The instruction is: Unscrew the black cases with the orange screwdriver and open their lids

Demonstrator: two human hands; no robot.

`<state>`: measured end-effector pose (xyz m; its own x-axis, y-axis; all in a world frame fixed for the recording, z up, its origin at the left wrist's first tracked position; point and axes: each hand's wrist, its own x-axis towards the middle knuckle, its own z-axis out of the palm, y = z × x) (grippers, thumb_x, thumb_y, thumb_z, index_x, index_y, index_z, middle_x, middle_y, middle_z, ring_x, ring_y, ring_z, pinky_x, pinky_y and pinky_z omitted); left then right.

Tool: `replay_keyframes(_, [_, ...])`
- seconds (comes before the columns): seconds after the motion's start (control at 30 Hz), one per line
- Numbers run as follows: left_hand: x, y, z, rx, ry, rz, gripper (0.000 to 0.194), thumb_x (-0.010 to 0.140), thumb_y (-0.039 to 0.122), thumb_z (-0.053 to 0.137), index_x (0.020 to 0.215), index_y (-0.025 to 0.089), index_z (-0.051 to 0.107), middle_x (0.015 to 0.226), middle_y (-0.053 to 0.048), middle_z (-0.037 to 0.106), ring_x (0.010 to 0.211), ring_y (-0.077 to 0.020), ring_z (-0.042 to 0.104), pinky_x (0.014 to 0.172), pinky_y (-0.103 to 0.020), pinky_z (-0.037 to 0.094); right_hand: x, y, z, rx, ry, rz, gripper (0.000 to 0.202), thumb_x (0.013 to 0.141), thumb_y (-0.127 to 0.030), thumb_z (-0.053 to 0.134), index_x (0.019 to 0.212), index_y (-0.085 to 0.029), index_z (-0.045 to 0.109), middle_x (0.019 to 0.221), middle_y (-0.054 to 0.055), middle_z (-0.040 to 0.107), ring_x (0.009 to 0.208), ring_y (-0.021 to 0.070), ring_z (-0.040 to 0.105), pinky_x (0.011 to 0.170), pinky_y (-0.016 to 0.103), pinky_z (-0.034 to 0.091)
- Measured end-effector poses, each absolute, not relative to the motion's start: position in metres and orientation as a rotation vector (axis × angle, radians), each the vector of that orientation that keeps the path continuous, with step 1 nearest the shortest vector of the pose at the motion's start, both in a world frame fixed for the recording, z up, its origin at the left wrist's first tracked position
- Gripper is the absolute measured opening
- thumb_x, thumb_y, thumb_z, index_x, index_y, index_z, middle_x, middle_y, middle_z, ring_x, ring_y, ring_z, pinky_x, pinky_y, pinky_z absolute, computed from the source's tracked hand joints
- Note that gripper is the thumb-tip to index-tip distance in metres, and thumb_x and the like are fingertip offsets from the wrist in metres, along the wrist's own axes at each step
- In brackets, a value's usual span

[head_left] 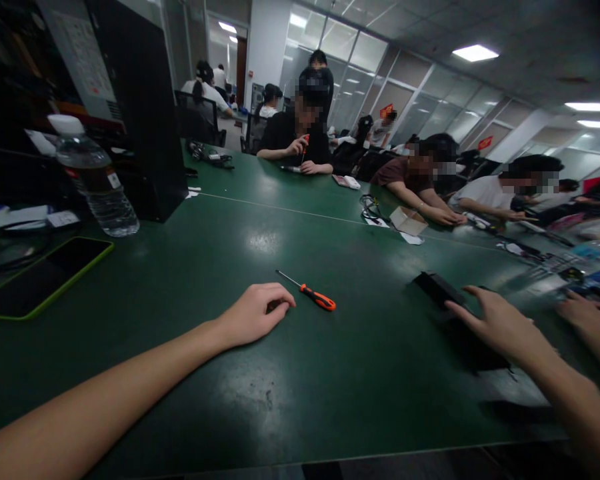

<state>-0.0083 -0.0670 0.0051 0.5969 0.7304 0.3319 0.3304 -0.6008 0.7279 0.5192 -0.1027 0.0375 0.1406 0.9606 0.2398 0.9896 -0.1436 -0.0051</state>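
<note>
Black object (436, 288) lies on the right part of the green surface (380, 400), by the thumb and forefinger of the right hand (505, 327). These two are spread apart toward its near end, probably so that it can be handled by the edge; whether they grip it, I cannot tell. In look, the object is dark, rather long and straight-edged; blur and shadow hide its details.

The left hand (255, 313) rests on the surface, which likely gives it support. Its fingers curl loosely, there is a small gap toward the thumb, and nothing shows inside. Just beyond its fingertips, a screwdriver (310, 293) with orange and black handle and thin shaft lies flat, tip pointing away to the left; this place seems convenient for easy reach.

Farther, at the left, a phone (50, 277) lies flat and a bottle (93, 180) stands, perhaps put aside to leave room for the hands. Across the surface, a person (275, 140) in black holds another screwdriver (306, 141) nearly upright.
</note>
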Motion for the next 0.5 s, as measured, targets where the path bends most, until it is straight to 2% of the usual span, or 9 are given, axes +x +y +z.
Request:
replay_keyframes(0.1, [-0.008,-0.067,0.003,2.213,0.817,0.857,0.016,0.093,0.013,0.057,0.097,0.018,0.072,0.095,-0.003,0.071,0.081,-0.0146,0.064,0.076,-0.027,0.047,0.537,-0.143,0.022,-2.364,-1.749,-0.104,0.053,0.071,-0.067,0.055,0.096,-0.021,0.057,0.101,0.026,0.07,0.089,0.0395,0.07,0.076,0.049,0.054])
replay_keyframes(0.17, [-0.007,-0.066,0.001,2.221,0.819,0.856,0.016,0.093,0.013,0.057,0.097,0.018,0.072,0.094,-0.003,0.071,0.08,-0.0144,0.064,0.075,-0.027,0.047,0.539,-0.158,0.015,-2.356,-1.734,-0.077,0.041,0.072,-0.062,0.054,0.088,-0.024,0.054,0.09,0.021,0.07,0.081,0.0386,0.071,0.07,0.049,0.055])
replay_keyframes(0.23, [-0.007,-0.067,0.001,2.225,0.825,0.846,0.016,0.093,0.014,0.056,0.097,0.018,0.072,0.093,-0.003,0.071,0.078,-0.0142,0.063,0.073,-0.027,0.047,0.524,-0.166,0.011,-2.274,-1.794,-0.126,0.036,0.074,-0.058,0.052,0.086,-0.025,0.055,0.088,0.019,0.07,0.081,0.0387,0.071,0.068,0.05,0.056])
replay_keyframes(0.33, [-0.008,-0.069,0.004,2.212,0.821,0.85,0.016,0.095,0.018,0.056,0.101,0.018,0.072,0.096,-0.004,0.071,0.08,-0.0149,0.064,0.076,-0.029,0.049,0.466,-0.172,0.011,-2.035,-1.985,-0.148,0.037,0.082,-0.055,0.053,0.101,-0.024,0.06,0.106,0.017,0.071,0.089,0.0354,0.072,0.07,0.048,0.06])
replay_keyframes(0.4, [-0.009,-0.072,0.007,2.191,0.791,0.871,0.018,0.096,0.024,0.058,0.109,0.018,0.07,0.105,-0.006,0.071,0.087,-0.0169,0.065,0.082,-0.032,0.051,0.411,-0.173,0.014,-1.804,-2.177,-0.111,0.033,0.09,-0.05,0.052,0.109,-0.024,0.06,0.12,0.014,0.068,0.095,0.0306,0.073,0.076,0.046,0.062])
replay_keyframes(0.5, [-0.012,-0.077,0.013,2.178,0.689,0.891,0.041,0.089,0.034,0.07,0.127,0.02,0.062,0.127,-0.01,0.065,0.106,-0.0224,0.064,0.093,-0.038,0.053,0.328,-0.172,0.026,-1.5,-2.406,-0.066,0.026,0.098,-0.037,0.049,0.12,-0.027,0.058,0.134,0.011,0.063,0.109,0.0248,0.07,0.089,0.044,0.062])
